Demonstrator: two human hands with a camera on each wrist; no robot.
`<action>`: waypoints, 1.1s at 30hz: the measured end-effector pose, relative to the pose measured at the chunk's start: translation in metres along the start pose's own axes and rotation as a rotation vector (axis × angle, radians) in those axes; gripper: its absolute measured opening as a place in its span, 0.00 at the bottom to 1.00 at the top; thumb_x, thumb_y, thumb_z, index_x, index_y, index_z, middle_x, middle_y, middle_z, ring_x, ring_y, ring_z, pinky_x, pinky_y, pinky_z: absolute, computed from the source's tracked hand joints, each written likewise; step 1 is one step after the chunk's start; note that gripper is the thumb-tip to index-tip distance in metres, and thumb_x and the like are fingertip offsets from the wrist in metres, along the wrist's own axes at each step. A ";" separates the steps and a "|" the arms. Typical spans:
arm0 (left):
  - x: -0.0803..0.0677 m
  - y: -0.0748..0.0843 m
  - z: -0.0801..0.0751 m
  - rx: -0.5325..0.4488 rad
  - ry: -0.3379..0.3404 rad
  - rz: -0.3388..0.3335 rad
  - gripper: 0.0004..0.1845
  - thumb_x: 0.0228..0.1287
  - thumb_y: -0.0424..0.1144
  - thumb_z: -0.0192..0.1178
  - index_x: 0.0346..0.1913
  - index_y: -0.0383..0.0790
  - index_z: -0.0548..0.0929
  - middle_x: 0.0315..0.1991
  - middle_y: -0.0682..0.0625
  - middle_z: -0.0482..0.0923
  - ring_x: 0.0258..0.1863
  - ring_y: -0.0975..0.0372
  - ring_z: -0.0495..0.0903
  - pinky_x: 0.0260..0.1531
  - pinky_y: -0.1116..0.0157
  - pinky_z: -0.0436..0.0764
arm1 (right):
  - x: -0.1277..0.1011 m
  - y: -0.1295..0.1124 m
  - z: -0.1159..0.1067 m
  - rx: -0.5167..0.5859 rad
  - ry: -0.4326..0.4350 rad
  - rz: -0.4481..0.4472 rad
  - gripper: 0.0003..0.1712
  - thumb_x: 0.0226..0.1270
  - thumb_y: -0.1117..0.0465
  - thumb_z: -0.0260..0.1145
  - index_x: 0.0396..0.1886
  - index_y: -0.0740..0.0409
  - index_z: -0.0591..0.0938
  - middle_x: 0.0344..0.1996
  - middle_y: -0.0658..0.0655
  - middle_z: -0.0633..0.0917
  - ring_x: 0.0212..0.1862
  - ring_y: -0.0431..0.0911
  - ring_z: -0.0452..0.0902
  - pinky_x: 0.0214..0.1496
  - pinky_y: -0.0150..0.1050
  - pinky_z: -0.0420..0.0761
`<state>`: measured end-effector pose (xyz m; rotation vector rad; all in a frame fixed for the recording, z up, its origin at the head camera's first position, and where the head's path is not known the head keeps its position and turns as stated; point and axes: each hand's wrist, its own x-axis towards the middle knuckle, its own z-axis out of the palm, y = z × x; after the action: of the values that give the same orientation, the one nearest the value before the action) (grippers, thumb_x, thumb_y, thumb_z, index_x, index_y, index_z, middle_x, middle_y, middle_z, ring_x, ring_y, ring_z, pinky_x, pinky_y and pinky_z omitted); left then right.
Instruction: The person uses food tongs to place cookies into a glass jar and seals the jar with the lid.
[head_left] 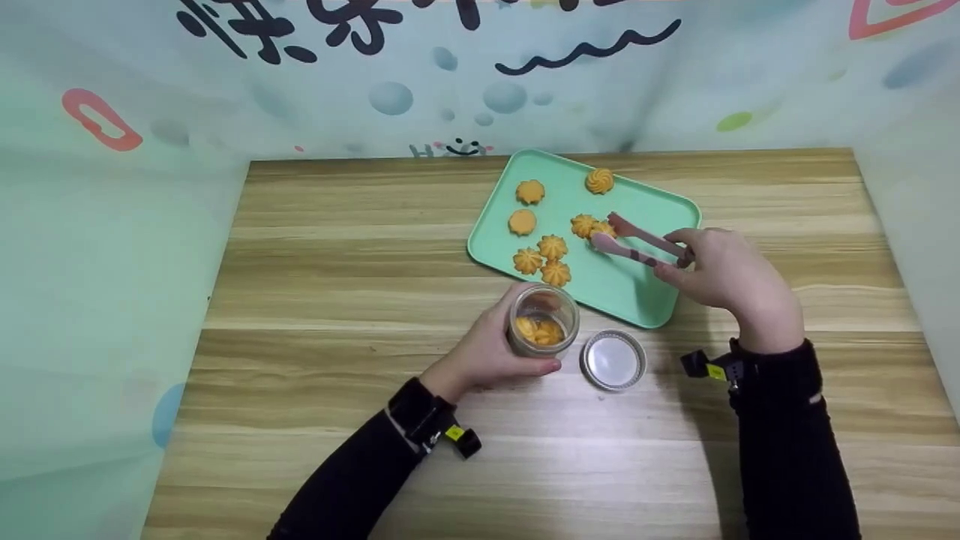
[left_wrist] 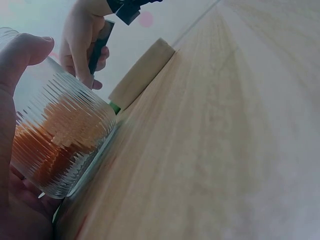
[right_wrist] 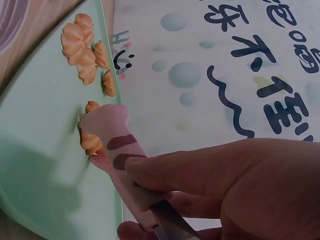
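Right hand grips pink paw-tipped tongs.

Light wooden table, pale mint backdrop with bubbles, black lettering

Ribbed clear glass jar beside a shiny metal lid, smooth matt mint-green plastic tray bearing ridged, dry-looking piped biscuits, pink tongs of smooth matt plastic, all on a wood-grain table with a low satin sheen.
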<state>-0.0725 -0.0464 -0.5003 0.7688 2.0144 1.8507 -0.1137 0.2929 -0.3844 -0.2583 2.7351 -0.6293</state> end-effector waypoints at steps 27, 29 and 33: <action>0.000 0.001 0.000 0.015 0.002 -0.006 0.53 0.48 0.42 0.89 0.77 0.57 0.71 0.68 0.58 0.81 0.70 0.61 0.78 0.79 0.55 0.69 | -0.016 -0.011 -0.009 -0.007 0.134 -0.122 0.25 0.78 0.57 0.73 0.67 0.65 0.85 0.37 0.56 0.89 0.33 0.50 0.72 0.31 0.42 0.70; 0.000 0.000 0.000 0.015 0.002 -0.008 0.53 0.48 0.42 0.89 0.77 0.57 0.71 0.68 0.58 0.81 0.70 0.61 0.78 0.79 0.55 0.69 | -0.024 -0.013 -0.013 0.007 0.157 -0.156 0.25 0.78 0.56 0.73 0.68 0.64 0.85 0.37 0.55 0.89 0.30 0.48 0.71 0.29 0.40 0.69; 0.000 -0.001 0.000 0.008 0.002 -0.004 0.53 0.48 0.41 0.89 0.77 0.57 0.71 0.68 0.56 0.81 0.70 0.61 0.78 0.79 0.56 0.70 | -0.042 -0.020 -0.020 0.059 0.206 -0.281 0.24 0.75 0.57 0.76 0.67 0.58 0.87 0.37 0.51 0.88 0.25 0.42 0.71 0.26 0.34 0.70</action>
<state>-0.0728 -0.0466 -0.5012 0.7654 2.0240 1.8427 -0.0796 0.2929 -0.3470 -0.6022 2.8952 -0.8530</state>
